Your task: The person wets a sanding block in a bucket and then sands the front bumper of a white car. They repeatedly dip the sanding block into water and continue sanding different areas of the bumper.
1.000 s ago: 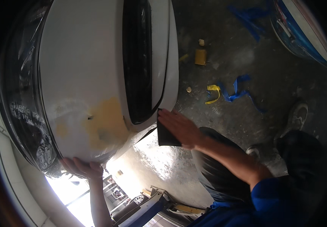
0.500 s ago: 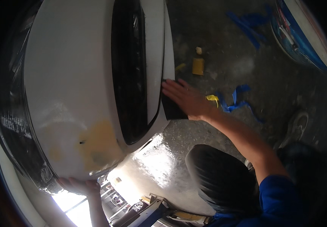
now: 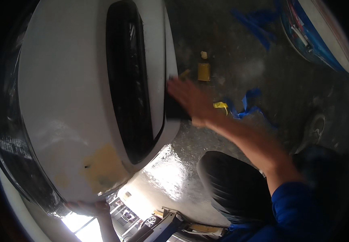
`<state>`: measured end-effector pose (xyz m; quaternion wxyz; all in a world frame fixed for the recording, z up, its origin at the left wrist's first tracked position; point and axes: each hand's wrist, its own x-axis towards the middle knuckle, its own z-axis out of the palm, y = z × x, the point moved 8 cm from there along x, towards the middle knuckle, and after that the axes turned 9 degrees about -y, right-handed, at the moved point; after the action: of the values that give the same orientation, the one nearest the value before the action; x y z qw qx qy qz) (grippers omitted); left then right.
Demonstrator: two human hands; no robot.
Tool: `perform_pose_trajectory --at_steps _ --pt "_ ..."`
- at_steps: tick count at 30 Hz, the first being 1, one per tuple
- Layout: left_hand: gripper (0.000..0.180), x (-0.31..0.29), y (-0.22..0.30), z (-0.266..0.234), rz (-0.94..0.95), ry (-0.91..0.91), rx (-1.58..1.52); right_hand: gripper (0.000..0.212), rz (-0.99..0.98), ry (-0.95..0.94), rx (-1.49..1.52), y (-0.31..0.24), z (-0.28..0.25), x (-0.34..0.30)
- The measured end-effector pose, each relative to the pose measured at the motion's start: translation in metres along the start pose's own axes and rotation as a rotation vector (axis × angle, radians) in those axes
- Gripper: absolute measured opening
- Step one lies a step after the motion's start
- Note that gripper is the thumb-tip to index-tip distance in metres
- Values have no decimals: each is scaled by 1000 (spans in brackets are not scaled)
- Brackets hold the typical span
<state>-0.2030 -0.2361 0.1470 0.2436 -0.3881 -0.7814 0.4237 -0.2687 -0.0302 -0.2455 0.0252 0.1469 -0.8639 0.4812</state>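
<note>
A pale grey car bumper (image 3: 65, 92) fills the left side, with a long black inset (image 3: 128, 80) and a yellowish filler patch (image 3: 105, 167) near its lower corner. My right hand (image 3: 188, 101) is slightly blurred and lies flat over a black sheet (image 3: 173, 109) that looks like sandpaper. It presses the sheet against the bumper's right edge. At the bumper's lower left edge, my left hand (image 3: 89, 208) rests with its fingers stretched along the rim; its fingertips are dim.
On the dark floor to the right lie a yellow block (image 3: 204, 71), a small pale lump (image 3: 204, 55), a yellow strip (image 3: 221, 105) and tangled blue tape (image 3: 245, 105). Another painted panel (image 3: 323, 44) stands at upper right. My knee (image 3: 231, 181) is below my right arm.
My right hand and the black sheet have slid up along the bumper's edge. The bumper's lower corner and my left hand appear slightly lower in view.
</note>
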Motion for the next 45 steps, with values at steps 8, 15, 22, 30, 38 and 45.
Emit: perform_pose_trajectory --at_steps 8,15,22,30,38,45 --pt "61 -3 -3 -1 1 -7 -13 92 116 -56 89 -14 6 -14" --pt "61 2 1 1 -30 -46 25 93 22 187 91 -8 -3 -12" --pt "59 -2 -5 0 -48 -84 -36 84 -87 -79 164 -104 54 -60" --pt "62 4 3 -4 8 -77 6 77 -225 -202 92 -73 42 -60" --pt "60 9 4 -5 -3 -70 0 84 -273 -167 234 -102 52 -61" --pt "59 8 3 -3 8 -2 56 88 106 46 90 -58 34 -40"
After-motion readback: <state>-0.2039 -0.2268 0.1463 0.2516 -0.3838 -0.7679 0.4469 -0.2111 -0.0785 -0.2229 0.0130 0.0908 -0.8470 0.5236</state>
